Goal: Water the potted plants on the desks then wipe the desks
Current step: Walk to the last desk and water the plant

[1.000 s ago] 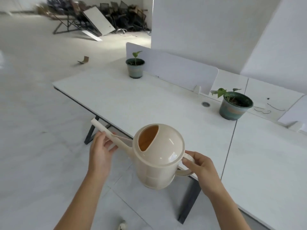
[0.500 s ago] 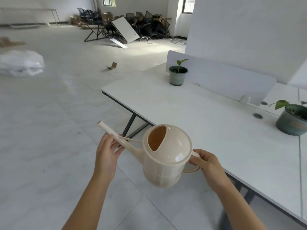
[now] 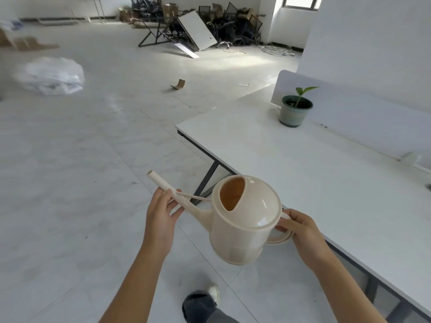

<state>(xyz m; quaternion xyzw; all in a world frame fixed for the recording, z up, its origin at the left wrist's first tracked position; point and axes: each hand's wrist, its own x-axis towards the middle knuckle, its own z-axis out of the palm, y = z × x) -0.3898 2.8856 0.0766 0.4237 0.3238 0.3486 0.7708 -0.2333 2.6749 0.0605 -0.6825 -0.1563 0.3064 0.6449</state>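
Watering can point(image 3: 242, 224) held level, clear of surface point(image 3: 303, 171) edge. Handle gripped by right hand point(image 3: 300, 231). Spout point(image 3: 163, 185) pinched by left hand point(image 3: 161, 220), likely to keep water in. Potted plant point(image 3: 295, 108) stood well ahead of right hand, judged not yet watered.

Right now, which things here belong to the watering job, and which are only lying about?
For the job: watering can, held by left hand and right hand; potted plant; desk.
Lying about: plastic bag; cardboard scrap; piled chairs.
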